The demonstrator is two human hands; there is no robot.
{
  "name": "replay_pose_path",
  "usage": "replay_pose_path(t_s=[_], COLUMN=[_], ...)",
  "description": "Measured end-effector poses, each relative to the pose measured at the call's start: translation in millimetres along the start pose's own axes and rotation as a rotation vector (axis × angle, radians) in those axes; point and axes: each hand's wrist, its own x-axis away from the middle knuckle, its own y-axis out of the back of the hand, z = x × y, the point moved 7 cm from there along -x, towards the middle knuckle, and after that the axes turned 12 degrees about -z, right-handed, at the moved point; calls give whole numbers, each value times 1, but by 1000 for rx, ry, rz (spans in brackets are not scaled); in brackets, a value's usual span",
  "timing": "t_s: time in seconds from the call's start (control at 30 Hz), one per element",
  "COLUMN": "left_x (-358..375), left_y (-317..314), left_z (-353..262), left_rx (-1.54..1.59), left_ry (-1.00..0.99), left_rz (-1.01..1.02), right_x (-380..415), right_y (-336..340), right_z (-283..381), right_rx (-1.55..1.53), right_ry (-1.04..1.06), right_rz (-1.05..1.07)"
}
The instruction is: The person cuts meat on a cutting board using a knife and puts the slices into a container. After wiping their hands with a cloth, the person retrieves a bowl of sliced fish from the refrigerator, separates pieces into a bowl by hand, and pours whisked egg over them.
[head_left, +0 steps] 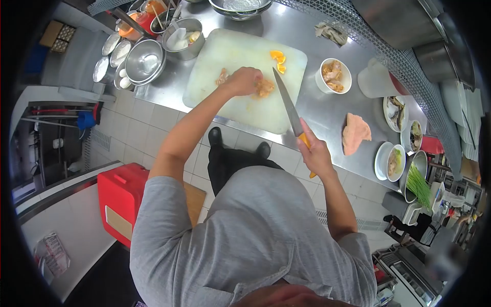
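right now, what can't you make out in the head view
All in the head view:
Left hand: its own back hides whether it grips the meat pieces.
Knife: the right hand covers part of its handle.
Steel bowls: cut off by the top edge.
Lower-right shape: blurred.

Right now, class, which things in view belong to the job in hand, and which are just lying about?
Apparently in the job:
- long, orange-handled metal knife, in the right hand
- small pinkish meat pieces by the left hand
- large, pale rectangular cutting board beneath

Probably just lying about:
- crumpled greyish cloth
- long green stalks
- boxy red container
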Motion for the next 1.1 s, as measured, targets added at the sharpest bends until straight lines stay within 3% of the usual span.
replay_pose_path(t_s=[0.1,0.4,0.8,1.0,1.1], left_x=[8,16,15,17,15], left_y=[10,7,4,8,6], left_z=[-6,-28,-18,-24,-20], left_rx=[61,37,93,84,107], left_ry=[-16,-39,-42,-44,-3], left_rz=[-167,-246,-246,-249,-229], right_x=[2,-16,-42,-40,-51], right_y=[-1,8,7,5,-9], right_z=[-7,10,25,39,40], right_rx=[80,168,360,509,643], right_ry=[9,264,185,309,271], right_rz=[28,0,153,168,225])
